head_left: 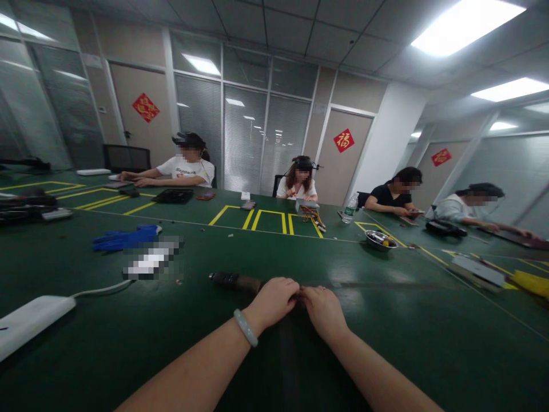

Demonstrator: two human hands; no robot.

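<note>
My left hand (277,297), with a pale green bangle at the wrist, is closed over a dark brown rod-shaped object (249,284) low over the green table. The object's black left end, with a small metal tip, sticks out past my left hand; its kind is unclear. My right hand (323,306) is also closed, its fingertips meeting those of my left hand. Something small and dark shows between the fingertips, mostly hidden. To the left lie a blue glove (126,238) and a blurred-out white device (152,260) on a cable.
A white power strip (36,323) lies at the near left. Ahead to the right are a metal bowl (381,240) with small items, a water bottle (350,209) and a metal box (307,206) with wires. Several people sit along the far side of the green table (193,343).
</note>
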